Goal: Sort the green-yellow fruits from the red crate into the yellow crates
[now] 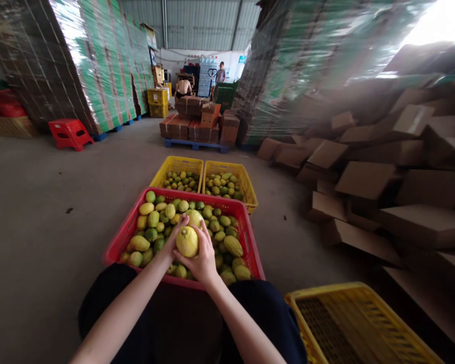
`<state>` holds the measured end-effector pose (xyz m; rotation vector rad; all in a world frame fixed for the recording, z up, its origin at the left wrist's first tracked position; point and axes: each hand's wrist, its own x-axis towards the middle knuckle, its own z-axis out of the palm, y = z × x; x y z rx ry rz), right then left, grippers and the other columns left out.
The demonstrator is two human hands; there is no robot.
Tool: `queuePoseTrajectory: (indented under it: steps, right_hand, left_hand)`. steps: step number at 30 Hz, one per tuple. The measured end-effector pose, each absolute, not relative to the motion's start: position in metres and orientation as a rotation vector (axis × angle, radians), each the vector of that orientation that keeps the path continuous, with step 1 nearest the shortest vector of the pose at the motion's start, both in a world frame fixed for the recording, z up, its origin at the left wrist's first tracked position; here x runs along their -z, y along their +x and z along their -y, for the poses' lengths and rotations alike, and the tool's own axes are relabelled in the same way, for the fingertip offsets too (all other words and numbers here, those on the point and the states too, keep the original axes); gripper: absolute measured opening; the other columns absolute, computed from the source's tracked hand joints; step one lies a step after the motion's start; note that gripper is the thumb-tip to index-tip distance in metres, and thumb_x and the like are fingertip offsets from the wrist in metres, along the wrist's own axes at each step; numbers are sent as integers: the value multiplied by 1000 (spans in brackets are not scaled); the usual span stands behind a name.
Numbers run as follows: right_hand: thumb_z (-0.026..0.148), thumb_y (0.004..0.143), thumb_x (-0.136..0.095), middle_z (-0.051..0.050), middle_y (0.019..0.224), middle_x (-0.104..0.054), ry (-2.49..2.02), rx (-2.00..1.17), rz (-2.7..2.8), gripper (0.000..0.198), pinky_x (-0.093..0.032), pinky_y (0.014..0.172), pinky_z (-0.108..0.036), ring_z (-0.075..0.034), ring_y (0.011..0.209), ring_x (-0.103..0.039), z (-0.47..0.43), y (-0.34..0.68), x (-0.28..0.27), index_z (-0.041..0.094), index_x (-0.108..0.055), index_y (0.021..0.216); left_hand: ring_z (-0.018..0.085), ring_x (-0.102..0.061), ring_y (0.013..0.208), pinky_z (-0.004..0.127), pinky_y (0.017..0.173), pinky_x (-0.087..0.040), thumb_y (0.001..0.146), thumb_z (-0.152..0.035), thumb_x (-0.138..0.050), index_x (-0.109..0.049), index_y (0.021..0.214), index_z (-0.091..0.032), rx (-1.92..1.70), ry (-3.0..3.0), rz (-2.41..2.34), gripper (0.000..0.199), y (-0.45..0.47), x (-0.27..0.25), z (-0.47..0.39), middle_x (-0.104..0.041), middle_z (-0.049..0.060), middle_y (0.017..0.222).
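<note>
Over the red crate, my hands are close together around two large yellow lemons. The nearer lemon [187,241] lies against my right hand [203,255], whose fingers and thumb curve round its side and underneath. Just beyond it is the farther lemon [194,218], with the fingertips of my left hand [174,237] at its left side; part of that hand is hidden behind the nearer fruit. Below my hands, the red crate [255,247] holds many green and yellow lemons [233,245] of mixed sizes.
Two yellow crates [250,189] with more lemons stand behind the red one. At lower right is another yellow crate [326,293]. Cardboard boxes [366,179] pile up on the right. A red stool [70,134], a loaded blue pallet [195,145] and two people are farther off.
</note>
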<state>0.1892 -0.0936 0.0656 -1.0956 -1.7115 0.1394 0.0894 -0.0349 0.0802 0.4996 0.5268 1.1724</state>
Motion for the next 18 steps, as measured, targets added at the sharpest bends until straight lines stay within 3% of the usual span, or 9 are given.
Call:
queuePoseTrajectory:
  steps: [2, 5, 11, 15, 18]
  right_hand:
    - [39, 71, -79, -15, 121, -66, -1083, -76, 1699, 74, -48, 100, -57, -37, 120, -58, 92, 194, -65, 23, -47, 135]
    - [40, 69, -80, -14, 118, -67, -1137, -62, 1595, 73, -51, 92, -54, -34, 105, -63, 88, 204, -70, 24, -49, 133]
    - [44, 65, -83, -11, 126, -63, -1245, -294, 1305, 74, -45, 103, -51, -31, 116, -60, 73, 228, -88, 24, -52, 129]
    - [40, 63, -84, -10, 123, -64, -1253, -333, 1148, 69, -44, 103, -50, -30, 115, -59, 69, 232, -88, 25, -54, 123]
    - [37, 64, -83, -10, 121, -64, -1229, -350, 1167, 67, -45, 102, -50, -30, 114, -59, 70, 230, -84, 26, -53, 123]
  left_hand:
    - [22, -69, 100, 33, 84, -56, 76, -32, -77, -61, 105, -32, -1224, 493, -550, 34, 89, -85, 30, -72, -3, 95]
    - [21, -69, 99, 33, 84, -57, 66, -34, -85, -57, 109, -31, -1293, 473, -574, 52, 84, -93, 25, -71, -3, 96]
    - [23, -68, 96, 32, 84, -56, 60, -27, -88, -64, 101, -16, -1256, 576, -603, 48, 68, -99, 26, -71, 6, 96]
    - [17, -66, 94, 24, 85, -52, 48, -7, -89, -68, 105, -19, -1359, 811, -714, 62, 69, -103, 33, -68, 3, 106]
    - [19, -60, 109, 25, 97, -46, 46, -7, -90, -70, 100, -21, -1431, 1030, -745, 60, 71, -109, 40, -64, 3, 112]
